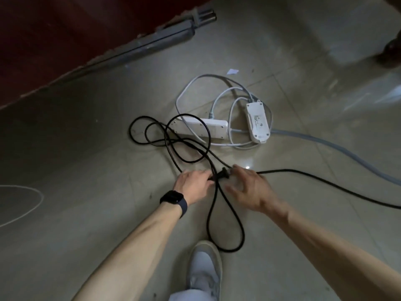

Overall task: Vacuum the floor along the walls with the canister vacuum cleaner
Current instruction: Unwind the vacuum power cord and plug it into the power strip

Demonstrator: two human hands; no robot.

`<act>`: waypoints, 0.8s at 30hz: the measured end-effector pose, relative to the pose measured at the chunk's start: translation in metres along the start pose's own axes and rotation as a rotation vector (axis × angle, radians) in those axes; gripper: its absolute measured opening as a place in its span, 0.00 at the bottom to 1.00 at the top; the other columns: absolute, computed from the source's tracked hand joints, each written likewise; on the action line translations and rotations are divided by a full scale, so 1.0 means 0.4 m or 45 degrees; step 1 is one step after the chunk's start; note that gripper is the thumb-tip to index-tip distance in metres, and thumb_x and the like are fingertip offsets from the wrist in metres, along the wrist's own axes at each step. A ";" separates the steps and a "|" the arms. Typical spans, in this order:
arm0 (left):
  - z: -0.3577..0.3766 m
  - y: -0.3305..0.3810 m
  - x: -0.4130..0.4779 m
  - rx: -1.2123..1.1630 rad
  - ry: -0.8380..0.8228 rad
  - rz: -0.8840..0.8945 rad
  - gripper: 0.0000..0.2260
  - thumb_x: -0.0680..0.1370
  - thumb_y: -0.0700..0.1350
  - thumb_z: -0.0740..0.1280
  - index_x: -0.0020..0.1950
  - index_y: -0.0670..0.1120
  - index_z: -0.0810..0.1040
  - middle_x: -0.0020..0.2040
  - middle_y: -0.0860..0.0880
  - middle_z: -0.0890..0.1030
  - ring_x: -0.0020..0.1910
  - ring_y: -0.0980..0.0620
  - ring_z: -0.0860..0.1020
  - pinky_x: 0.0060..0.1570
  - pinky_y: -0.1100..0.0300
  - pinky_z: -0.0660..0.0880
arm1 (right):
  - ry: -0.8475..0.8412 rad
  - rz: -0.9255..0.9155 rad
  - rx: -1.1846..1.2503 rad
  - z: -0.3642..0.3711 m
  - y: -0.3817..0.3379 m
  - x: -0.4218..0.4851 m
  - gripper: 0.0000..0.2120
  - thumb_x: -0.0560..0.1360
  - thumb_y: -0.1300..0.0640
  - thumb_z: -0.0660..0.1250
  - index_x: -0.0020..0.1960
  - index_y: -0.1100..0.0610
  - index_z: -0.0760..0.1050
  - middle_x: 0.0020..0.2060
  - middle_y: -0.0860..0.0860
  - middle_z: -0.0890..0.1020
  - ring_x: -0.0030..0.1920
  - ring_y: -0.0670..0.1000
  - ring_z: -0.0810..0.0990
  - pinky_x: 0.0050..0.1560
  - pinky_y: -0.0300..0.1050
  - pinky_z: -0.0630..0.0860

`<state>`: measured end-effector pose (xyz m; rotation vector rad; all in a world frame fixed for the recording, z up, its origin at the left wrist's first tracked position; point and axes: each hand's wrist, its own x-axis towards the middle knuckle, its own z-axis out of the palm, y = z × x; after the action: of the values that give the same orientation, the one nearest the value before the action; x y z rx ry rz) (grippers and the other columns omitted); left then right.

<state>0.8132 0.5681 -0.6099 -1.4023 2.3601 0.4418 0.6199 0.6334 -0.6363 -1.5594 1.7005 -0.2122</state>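
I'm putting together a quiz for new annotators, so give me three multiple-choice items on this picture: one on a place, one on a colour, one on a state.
1. Where is the power strip?
A) on the floor
B) on a chair
C) in a drawer

2. What colour is the cord with the plug?
A) white
B) black
C) red

3. What is the plug's state?
A) pushed into the strip
B) gripped by the left hand, unplugged
C) lying untouched

Answers:
1 A, it lies flat on the tiles.
2 B, its loops are black.
3 B, the hand curls round its rear end, short of the strip.
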 end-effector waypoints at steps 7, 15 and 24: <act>-0.197 0.121 0.073 -0.763 0.028 0.065 0.05 0.73 0.53 0.73 0.42 0.57 0.77 0.40 0.56 0.84 0.41 0.58 0.81 0.46 0.59 0.78 | 0.243 0.362 1.476 -0.187 -0.058 0.011 0.09 0.81 0.53 0.70 0.50 0.57 0.84 0.46 0.51 0.88 0.47 0.51 0.88 0.48 0.39 0.78; -0.282 0.355 0.349 -0.801 -0.020 -0.347 0.21 0.72 0.55 0.72 0.59 0.47 0.73 0.61 0.42 0.76 0.60 0.40 0.76 0.59 0.53 0.72 | 0.649 0.597 1.658 -0.322 0.121 -0.077 0.07 0.83 0.54 0.68 0.48 0.56 0.78 0.38 0.52 0.83 0.26 0.42 0.78 0.32 0.40 0.66; -0.161 0.377 0.408 -0.337 0.115 -0.525 0.40 0.73 0.54 0.74 0.78 0.53 0.55 0.72 0.35 0.64 0.67 0.33 0.67 0.65 0.42 0.68 | 0.762 0.787 1.457 -0.294 0.234 -0.234 0.17 0.82 0.45 0.67 0.46 0.58 0.81 0.40 0.45 0.88 0.27 0.39 0.76 0.28 0.31 0.68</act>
<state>0.5979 0.4830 -0.6143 -2.0107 2.0522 0.5961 0.4653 0.6937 -0.5742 -0.1026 1.8368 -1.1582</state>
